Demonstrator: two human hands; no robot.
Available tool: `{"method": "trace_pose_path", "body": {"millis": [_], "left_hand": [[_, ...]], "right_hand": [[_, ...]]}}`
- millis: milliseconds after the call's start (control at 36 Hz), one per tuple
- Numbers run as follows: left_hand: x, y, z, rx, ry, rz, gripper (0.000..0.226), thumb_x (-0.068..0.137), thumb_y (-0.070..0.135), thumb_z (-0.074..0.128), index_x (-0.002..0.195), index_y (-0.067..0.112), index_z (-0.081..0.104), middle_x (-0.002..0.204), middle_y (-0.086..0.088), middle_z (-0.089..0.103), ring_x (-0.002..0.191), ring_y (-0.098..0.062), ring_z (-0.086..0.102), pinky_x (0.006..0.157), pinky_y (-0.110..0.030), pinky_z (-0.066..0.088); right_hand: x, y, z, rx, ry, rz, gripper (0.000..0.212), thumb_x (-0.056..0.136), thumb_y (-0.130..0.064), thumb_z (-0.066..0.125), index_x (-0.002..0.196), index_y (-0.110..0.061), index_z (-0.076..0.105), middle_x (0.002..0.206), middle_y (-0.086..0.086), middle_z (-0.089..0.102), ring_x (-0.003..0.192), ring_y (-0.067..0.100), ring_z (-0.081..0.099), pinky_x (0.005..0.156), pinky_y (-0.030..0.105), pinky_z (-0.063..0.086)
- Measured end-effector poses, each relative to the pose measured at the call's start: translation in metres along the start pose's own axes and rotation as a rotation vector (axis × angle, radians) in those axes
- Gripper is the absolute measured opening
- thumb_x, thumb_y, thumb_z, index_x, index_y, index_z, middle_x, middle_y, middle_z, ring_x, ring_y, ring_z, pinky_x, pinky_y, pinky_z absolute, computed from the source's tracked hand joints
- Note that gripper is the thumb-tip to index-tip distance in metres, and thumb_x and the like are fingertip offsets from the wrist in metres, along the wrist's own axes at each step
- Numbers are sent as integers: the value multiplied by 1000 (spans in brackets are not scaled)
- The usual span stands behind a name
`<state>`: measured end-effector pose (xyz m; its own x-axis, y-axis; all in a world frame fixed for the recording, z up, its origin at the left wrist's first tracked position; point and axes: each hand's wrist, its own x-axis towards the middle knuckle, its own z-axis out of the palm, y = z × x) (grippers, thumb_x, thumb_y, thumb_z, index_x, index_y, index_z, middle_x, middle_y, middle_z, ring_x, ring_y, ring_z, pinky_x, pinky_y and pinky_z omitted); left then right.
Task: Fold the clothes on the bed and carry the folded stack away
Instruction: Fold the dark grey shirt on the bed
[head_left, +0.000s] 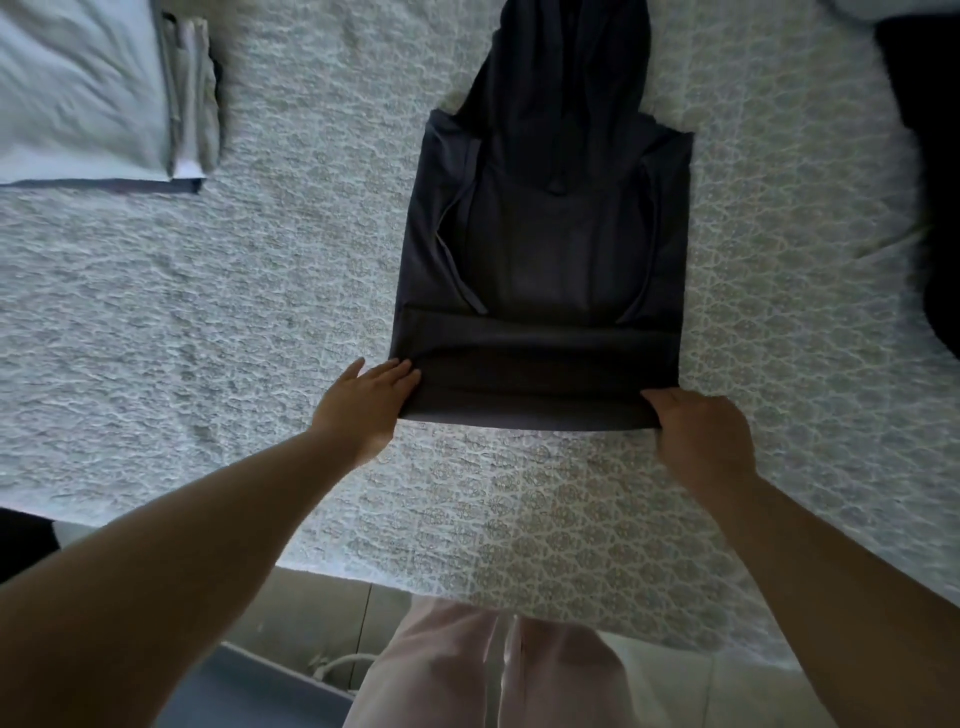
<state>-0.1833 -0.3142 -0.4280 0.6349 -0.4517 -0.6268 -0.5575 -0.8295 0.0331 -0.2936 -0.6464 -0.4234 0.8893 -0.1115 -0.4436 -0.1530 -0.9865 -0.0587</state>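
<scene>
- While both arms reach forward over the bed's near edge, the left hand (366, 402) grips the near left corner of the dark hoodie (545, 249), thumb on top of the fabric, the other fingers hidden beneath.
- The right hand (698, 434) grips the near right corner, fingers curled round the hem's fold.
- Hoodie lies flat on the bedspread (208, 322), hood pointing away from the person, both sleeves folded in over the chest; the bottom hem is lifted slightly and turned up between the two hands.
- Bedspread: pale, textured, repeating floral pattern.
- Far left on the bed: a folded stack (104, 93) of pale blue and grey garments with a dark layer at the bottom, well apart from the hoodie.
- Far right edge: a dark garment (930, 182), partly out of view; kind unclear.
- Below the bed's edge: the person's light pink trousers (467, 670) and a tiled floor (311, 613).
</scene>
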Motion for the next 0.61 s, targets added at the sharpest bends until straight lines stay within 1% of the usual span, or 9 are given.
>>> {"method": "trace_pose_path", "body": {"millis": [83,167,222,306,361,417,472,528,611], "left_hand": [[-2,-7,-18,-164,35,-24,72,88,-3,37,150,33,24,155,12,25,135,-18,38,102,-34,37],[-5,-11,-32,-160,52,-26,72,87,-4,36,145,39,34,148,9,41,124,-22,50,92,-32,42],[-6,-8,-38,-171,-34,-56,65,90,-1,35,138,41,44,133,0,56,110,-25,58,80,-30,45],[-8,-1,-45,-136,-301,-24,40,93,5,37,116,28,60,95,-2,59,76,-16,56,59,-24,39],[-10,3,-48,-106,-474,40,26,94,10,43,112,20,59,96,-3,57,77,-15,52,62,-23,38],[-14,6,-46,-153,-616,56,24,91,12,53,114,14,59,101,-5,58,83,-15,51,64,-21,39],[-17,6,-43,-305,-733,-12,16,86,11,60,102,12,60,91,-2,58,77,-12,53,57,-16,39],[-17,0,-44,-495,-771,-116,5,82,5,61,82,10,59,76,0,55,66,-8,53,49,-12,42],[-8,-16,-51,-793,-666,-263,18,79,-6,55,69,9,57,68,-6,55,60,-12,56,48,-15,47]], "right_hand": [[0,2,-11,-53,-7,10,42,90,-14,56,132,-12,54,117,11,65,97,29,63,78,36,44],[-3,0,-19,9,-26,44,39,92,-19,55,131,-15,54,118,9,64,98,28,63,77,35,43],[-6,-2,-23,4,-66,70,30,93,-22,52,123,-18,60,107,6,66,90,24,63,70,30,42],[-6,-5,-25,-118,-292,74,18,92,-28,50,100,-18,62,91,0,63,79,17,59,61,24,37],[-4,-7,-24,-59,-506,85,15,91,-25,49,92,-13,57,83,-3,55,77,14,54,57,21,36],[-3,-7,-29,8,-756,127,19,89,-21,51,104,-10,56,88,-2,52,79,11,52,57,18,39],[-3,-4,-34,96,-943,204,35,83,-21,57,116,-8,52,88,-1,49,76,10,51,55,18,43],[-2,3,-36,296,-1031,301,36,80,-19,62,112,-10,51,93,1,50,83,14,55,57,21,50],[4,16,-43,625,-1016,415,26,82,-10,62,107,-9,55,101,7,58,90,19,60,57,25,54]]}}
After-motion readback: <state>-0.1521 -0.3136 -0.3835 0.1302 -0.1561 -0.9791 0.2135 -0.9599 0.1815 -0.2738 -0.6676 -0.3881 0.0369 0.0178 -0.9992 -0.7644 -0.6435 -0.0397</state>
